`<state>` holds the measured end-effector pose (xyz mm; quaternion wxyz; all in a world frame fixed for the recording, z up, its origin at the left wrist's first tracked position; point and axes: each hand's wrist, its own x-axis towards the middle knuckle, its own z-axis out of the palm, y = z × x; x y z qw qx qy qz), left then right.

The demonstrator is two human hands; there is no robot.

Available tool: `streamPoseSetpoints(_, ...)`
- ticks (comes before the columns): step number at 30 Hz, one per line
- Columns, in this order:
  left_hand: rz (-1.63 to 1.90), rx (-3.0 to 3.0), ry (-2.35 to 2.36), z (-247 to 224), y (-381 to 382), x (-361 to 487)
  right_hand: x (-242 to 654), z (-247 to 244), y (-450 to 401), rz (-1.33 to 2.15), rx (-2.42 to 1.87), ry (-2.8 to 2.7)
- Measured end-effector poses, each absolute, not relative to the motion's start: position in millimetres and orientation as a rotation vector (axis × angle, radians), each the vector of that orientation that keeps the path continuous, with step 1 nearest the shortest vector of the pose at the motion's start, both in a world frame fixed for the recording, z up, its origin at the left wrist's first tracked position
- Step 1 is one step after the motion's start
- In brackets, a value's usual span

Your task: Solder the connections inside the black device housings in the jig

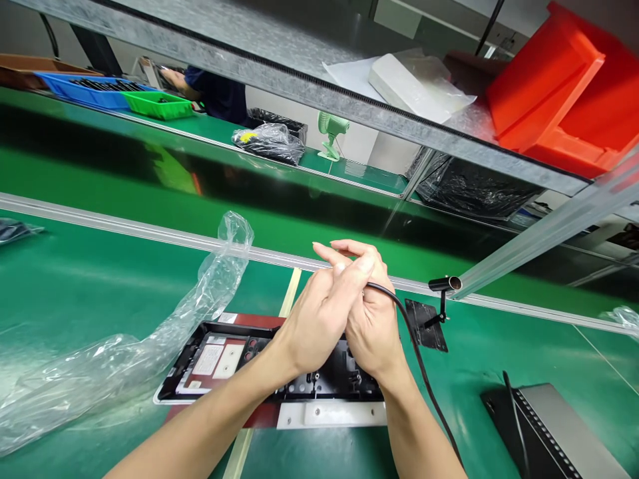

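My left hand (pixel 317 319) and my right hand (pixel 374 319) are pressed together above the bench, fingers partly stretched toward the far side. A black cable (pixel 412 329) comes out between them, curves over my right hand and drops toward the near edge. Its end is hidden in the grip. Below my hands lies a long black plastic housing (pixel 184 372) with a pale rim, its inside facing up. White labelled pieces (pixel 210 359) show in its left part; my hands and forearms cover its middle. The housing rests on a reddish-brown board with a white block (pixel 332 414) along the near side.
Clear plastic wrap (pixel 140 359) lies on the left. A black tube on a stand (pixel 443 286) is at right, and a dark flat device (pixel 554 426) sits nearer. Overhead, a metal shelf (pixel 299 73) carries a red bin (pixel 559 100). Another person works across the benches.
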<state>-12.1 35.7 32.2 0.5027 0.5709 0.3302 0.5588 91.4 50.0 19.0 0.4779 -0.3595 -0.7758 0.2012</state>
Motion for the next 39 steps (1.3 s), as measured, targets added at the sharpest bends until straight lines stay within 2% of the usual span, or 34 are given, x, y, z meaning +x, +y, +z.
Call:
streamPoseSetpoints(4,1.41,1.407,0.811,28,35,-7,91,19,50,0.52,-0.82,-1.882)
streamPoseSetpoints(11,1.457,1.5,0.967,19,34,-5,88,15,54,0.816,-0.619,-1.75)
streamPoseSetpoints(21,1.557,1.533,0.906,16,34,-3,87,16,54,0.856,-0.601,-1.75)
streamPoseSetpoints(39,1.538,1.561,0.908,15,34,-5,85,18,54,0.871,-0.604,-1.741)
